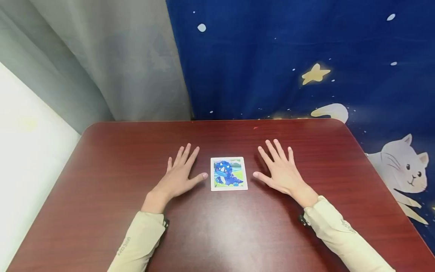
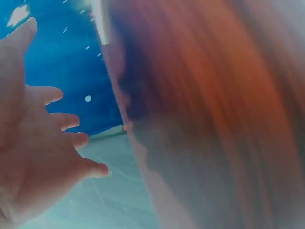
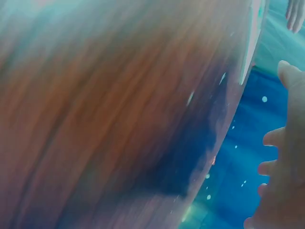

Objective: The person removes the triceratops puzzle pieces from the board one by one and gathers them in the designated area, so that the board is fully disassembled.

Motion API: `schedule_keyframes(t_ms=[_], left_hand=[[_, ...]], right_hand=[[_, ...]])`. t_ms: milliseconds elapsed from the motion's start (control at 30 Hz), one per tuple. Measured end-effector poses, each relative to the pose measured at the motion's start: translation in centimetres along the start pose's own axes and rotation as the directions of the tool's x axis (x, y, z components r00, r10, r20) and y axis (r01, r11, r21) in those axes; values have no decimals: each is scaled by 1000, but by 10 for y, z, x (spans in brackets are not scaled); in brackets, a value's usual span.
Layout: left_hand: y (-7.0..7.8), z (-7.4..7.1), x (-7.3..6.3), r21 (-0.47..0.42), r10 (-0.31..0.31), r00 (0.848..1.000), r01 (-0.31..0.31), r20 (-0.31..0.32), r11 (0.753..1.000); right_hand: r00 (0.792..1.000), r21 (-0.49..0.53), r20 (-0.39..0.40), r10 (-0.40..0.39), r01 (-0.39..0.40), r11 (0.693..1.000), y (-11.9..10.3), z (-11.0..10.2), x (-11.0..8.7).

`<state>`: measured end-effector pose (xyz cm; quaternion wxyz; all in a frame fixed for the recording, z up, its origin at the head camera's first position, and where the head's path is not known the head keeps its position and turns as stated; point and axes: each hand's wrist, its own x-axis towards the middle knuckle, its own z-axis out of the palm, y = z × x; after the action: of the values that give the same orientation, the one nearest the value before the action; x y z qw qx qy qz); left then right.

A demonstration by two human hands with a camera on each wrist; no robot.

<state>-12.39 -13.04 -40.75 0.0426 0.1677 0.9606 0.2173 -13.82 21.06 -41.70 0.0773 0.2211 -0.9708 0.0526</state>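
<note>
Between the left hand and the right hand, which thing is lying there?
A white-edged card with a blue cartoon creature lies on the table between the left hand and the right hand, as the head view shows.

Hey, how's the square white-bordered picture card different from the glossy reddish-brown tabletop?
Size: the square white-bordered picture card is small; the glossy reddish-brown tabletop is far larger.
Look: the card shows a bright blue cartoon creature; the tabletop is dark and streaked like wood.
Shared: both look flat.
</note>
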Motion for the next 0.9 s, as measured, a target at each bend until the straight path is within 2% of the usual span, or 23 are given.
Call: schedule_keyframes(t_ms=[167, 300, 400, 533, 700, 900], left_hand=[[13, 9, 12, -121, -15, 999, 12, -29, 993], [17, 17, 16, -217, -106, 993, 92, -55, 972], [21, 25, 18, -265, -175, 984, 158, -42, 951], [23, 36, 19, -279, -197, 980, 180, -31, 943], [25, 45, 21, -261, -195, 980, 177, -44, 949], [27, 48, 18, -249, -171, 985, 157, -36, 956]], right_hand=[[1000, 44, -16, -25, 26, 999, -10, -2, 4], [998, 57, -43, -55, 58, 997, -25, 1, 17], [993, 85, -62, -96, 101, 991, -36, 2, 27], [988, 138, -56, -146, 153, 979, -51, 0, 43], [986, 215, 57, -158, 142, 966, -64, -4, 58], [965, 311, 188, -182, 117, 943, -80, -3, 72]])
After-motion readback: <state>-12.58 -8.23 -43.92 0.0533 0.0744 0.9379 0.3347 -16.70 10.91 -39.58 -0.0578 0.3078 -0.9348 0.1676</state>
